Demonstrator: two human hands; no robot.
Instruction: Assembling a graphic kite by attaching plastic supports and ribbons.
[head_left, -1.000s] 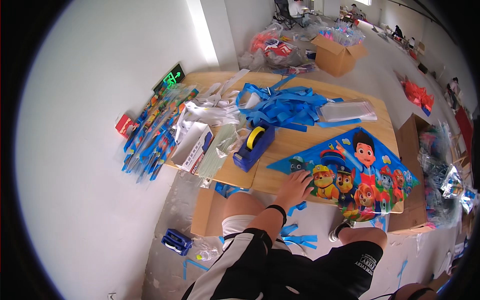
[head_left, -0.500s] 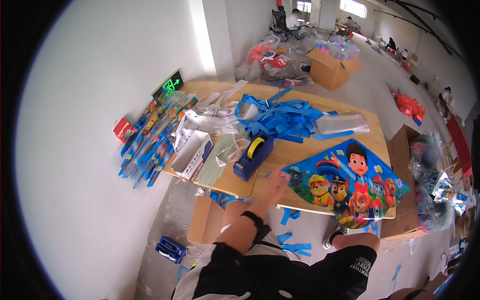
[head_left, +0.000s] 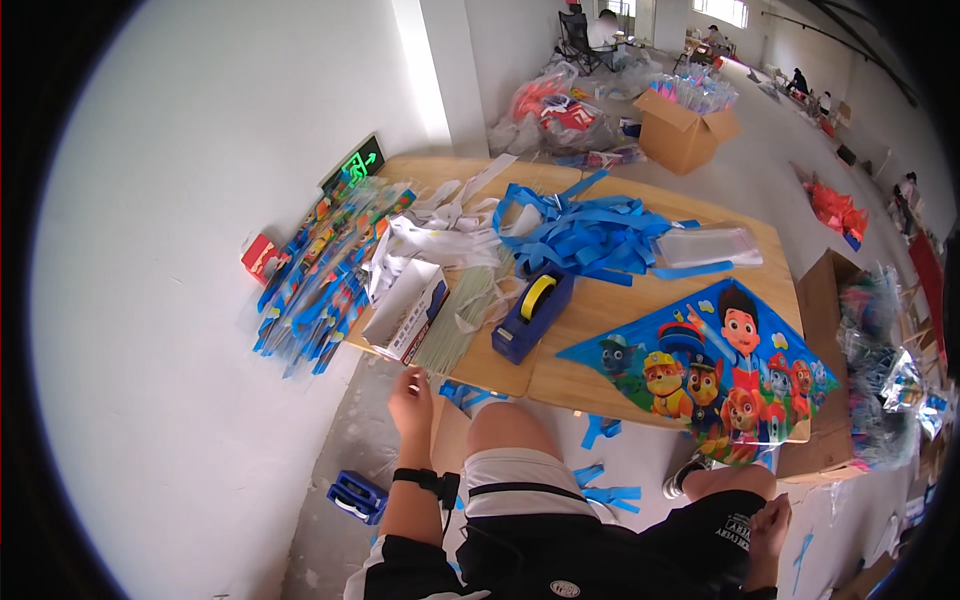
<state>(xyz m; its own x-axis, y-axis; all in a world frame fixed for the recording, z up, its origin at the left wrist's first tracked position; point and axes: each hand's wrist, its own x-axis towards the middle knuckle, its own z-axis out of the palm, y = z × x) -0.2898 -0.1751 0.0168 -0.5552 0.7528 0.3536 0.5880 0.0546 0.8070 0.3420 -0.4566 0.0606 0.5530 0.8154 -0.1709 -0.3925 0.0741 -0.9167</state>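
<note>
My left hand (head_left: pixel 411 402) is at the table's front edge, its fingers drawn together by the near ends of a bundle of thin pale rods (head_left: pixel 455 325). Whether a rod is between the fingertips cannot be made out. My right hand (head_left: pixel 769 526) is closed beside my right thigh, and its inside is hidden. On the right half of the table lies a blue diamond-shaped kite (head_left: pixel 640 335) printed with cartoon characters, its lower tip hanging over the edge. A blue tape dispenser (head_left: pixel 518 340) with a yellow roll stands between rods and kite. An open white box (head_left: pixel 405 310) sits left of the rods.
Blue ribbon strips (head_left: pixel 600 235), white strips (head_left: pixel 440 245) and clear plastic sleeves (head_left: pixel 708 247) cover the table's back. Printed, plastic-wrapped pieces (head_left: pixel 320 290) overhang its left end. A second dispenser (head_left: pixel 357 497) lies on the floor. A large carton (head_left: pixel 825 370) borders the right side.
My left hand has moved left from beside the kite to the rods' near ends. My right hand has come into view at the lower right. The view has shifted slightly.
</note>
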